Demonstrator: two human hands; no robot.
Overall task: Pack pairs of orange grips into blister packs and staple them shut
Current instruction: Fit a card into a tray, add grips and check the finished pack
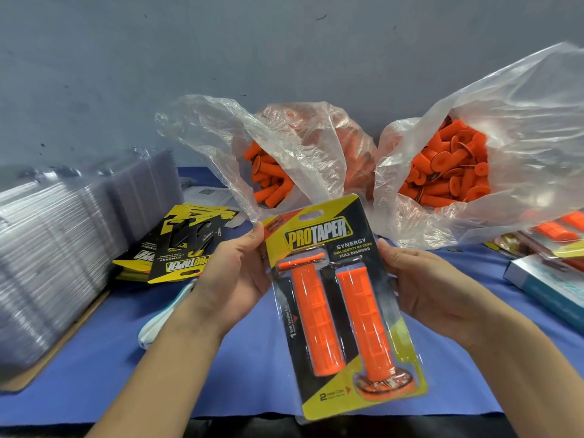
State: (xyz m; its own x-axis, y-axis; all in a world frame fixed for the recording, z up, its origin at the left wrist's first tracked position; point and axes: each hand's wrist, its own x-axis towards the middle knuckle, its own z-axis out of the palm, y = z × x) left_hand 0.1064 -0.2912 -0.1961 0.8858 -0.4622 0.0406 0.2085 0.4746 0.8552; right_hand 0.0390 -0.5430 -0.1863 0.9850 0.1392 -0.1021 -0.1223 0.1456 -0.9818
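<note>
Though slightly tilted, blister pack [330, 298] header-up.

Blurred and edge-cropped at nine o'clock, stack of clear shells [47, 248]; hidden behind blister pack [341, 311], fingers of left hand [234, 273] and right hand [420, 286].

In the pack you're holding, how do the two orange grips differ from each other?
The left grip has its flange at the top end; the right grip has its flange at the bottom. The left grip sits higher in the blister pack, the right grip lower. Both are orange and lie side by side.
</note>
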